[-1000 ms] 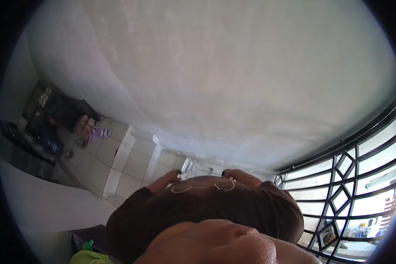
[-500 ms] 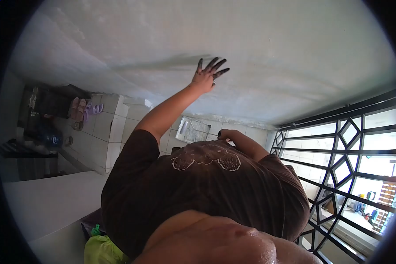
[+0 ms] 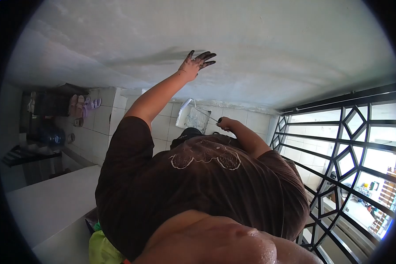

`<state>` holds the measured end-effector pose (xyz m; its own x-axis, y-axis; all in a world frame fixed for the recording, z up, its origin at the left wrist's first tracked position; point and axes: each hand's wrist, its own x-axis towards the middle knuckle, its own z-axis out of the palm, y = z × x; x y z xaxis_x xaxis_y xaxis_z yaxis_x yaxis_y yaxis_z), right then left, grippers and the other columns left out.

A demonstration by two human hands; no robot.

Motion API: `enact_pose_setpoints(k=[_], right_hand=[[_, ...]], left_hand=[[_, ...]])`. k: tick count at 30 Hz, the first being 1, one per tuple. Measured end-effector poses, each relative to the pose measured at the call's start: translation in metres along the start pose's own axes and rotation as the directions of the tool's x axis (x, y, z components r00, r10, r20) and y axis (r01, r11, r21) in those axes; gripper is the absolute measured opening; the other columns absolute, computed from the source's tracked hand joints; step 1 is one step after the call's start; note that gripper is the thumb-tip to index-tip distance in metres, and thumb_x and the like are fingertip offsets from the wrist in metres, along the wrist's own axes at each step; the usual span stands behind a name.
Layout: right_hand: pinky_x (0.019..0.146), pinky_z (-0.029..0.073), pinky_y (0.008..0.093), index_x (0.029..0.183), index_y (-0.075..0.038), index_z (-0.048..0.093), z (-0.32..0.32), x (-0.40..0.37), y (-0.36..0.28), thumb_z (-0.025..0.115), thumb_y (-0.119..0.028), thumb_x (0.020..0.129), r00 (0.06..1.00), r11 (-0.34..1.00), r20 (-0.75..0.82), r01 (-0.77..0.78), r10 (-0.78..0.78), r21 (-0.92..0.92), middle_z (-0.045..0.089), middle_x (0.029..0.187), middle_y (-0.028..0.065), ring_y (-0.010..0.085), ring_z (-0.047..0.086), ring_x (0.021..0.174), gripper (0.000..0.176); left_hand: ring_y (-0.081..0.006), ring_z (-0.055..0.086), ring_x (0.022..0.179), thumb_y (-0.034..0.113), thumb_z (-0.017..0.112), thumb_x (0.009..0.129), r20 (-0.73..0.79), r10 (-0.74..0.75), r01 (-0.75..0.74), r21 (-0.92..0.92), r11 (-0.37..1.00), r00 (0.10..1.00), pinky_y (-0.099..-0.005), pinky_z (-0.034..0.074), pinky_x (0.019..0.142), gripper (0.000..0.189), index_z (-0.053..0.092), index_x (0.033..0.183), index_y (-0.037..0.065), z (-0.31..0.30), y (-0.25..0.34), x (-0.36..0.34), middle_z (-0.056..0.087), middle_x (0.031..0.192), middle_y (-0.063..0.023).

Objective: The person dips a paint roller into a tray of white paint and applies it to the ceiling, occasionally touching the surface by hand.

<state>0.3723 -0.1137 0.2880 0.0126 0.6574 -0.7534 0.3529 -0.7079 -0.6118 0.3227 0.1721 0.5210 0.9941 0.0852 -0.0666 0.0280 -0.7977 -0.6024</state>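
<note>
My left hand point(image 3: 190, 68) is raised at the pale wall point(image 3: 268, 57), its fingers spread and darkly stained, palm toward the wall. Lower down, my right hand point(image 3: 224, 123) is closed around the handle of a paint roller point(image 3: 186, 104). Its thin metal frame reaches left from my fist to the white roller sleeve. That sleeve overlaps the upper left edge of a white paint tray point(image 3: 180, 122), which lies on the floor tiles with grey smears inside. My brown shirt hides part of the floor below the tray.
A black metal grille point(image 3: 339, 145) runs along the right side. To the left are several sandals point(image 3: 80, 105), a blue water bottle point(image 3: 53, 138) and a pale ledge point(image 3: 53, 198). A yellow-green cloth item point(image 3: 103, 248) sits behind my left side.
The roller sleeve has shifted up and left within the tray area, and its frame now shows. My left hand has moved left and slightly up along the wall.
</note>
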Motion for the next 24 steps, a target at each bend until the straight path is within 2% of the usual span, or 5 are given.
enact_pose_setpoints(k=[4, 13, 19, 22, 24], right_hand=[[0.037, 0.037, 0.0362, 0.088, 0.001, 0.060, -0.001, -0.007, 0.010, 0.060, -0.031, 0.088, 1.000, 0.998, -0.003, -0.029, 0.030, 0.054, 0.052, 0.057, 0.0082, 0.0173, 0.044, 0.041, 0.032], [0.043, 0.042, 0.0371, 0.095, 0.002, 0.062, 0.006, 0.005, 0.037, 0.060, -0.032, 0.087, 0.999, 0.997, -0.022, -0.030, 0.029, -0.067, 0.060, 0.066, 0.0103, 0.0192, 0.051, 0.049, 0.035], [0.043, 0.042, 0.0372, 0.096, 0.001, 0.061, 0.006, -0.004, 0.037, 0.061, -0.033, 0.087, 0.998, 0.998, -0.021, -0.062, 0.063, 0.013, 0.060, 0.066, 0.0098, 0.0191, 0.051, 0.049, 0.035], [0.042, 0.041, 0.0368, 0.095, 0.001, 0.061, 0.000, -0.002, 0.041, 0.060, -0.033, 0.087, 0.998, 0.998, -0.005, -0.068, 0.068, 0.016, 0.059, 0.066, 0.0095, 0.0189, 0.050, 0.048, 0.035], [0.042, 0.041, 0.0365, 0.094, 0.001, 0.061, -0.001, -0.001, 0.041, 0.060, -0.033, 0.087, 0.998, 0.998, -0.009, -0.066, 0.066, 0.014, 0.059, 0.066, 0.0094, 0.0188, 0.050, 0.048, 0.034]], left_hand=[[-0.0181, 0.000, 0.145, 0.046, 0.059, 0.080, 0.102, -0.003, 0.001, 0.016, 1.000, 0.995, -0.0669, 0.006, 0.103, 0.094, -0.004, 0.149, 0.033, -0.015, 0.013, 0.011, -0.008, 0.157, 0.0018], [-0.0160, 0.004, 0.144, 0.041, 0.057, 0.077, -0.082, 0.025, -0.015, 0.115, 0.993, 0.996, -0.0673, 0.000, 0.103, 0.090, 0.004, 0.150, 0.034, -0.019, 0.021, 0.019, -0.003, 0.158, 0.0032], [-0.0154, 0.013, 0.142, 0.039, 0.063, 0.075, -0.070, 0.094, -0.102, -0.123, 0.987, 0.993, -0.0727, 0.021, 0.093, 0.091, 0.010, 0.148, 0.039, -0.041, 0.007, 0.018, 0.003, 0.157, 0.0044], [-0.0176, 0.015, 0.141, 0.039, 0.065, 0.074, -0.229, -0.110, 0.048, -0.260, 0.965, 0.967, -0.0734, 0.029, 0.086, 0.088, 0.016, 0.147, 0.040, -0.073, -0.008, 0.022, 0.004, 0.157, 0.0047], [-0.0261, 0.009, 0.142, 0.044, 0.064, 0.074, -0.262, -0.260, 0.174, -0.310, 0.935, 0.929, -0.0785, 0.019, 0.086, 0.082, 0.022, 0.145, 0.042, -0.079, -0.024, 0.032, 0.007, 0.156, 0.0046]])
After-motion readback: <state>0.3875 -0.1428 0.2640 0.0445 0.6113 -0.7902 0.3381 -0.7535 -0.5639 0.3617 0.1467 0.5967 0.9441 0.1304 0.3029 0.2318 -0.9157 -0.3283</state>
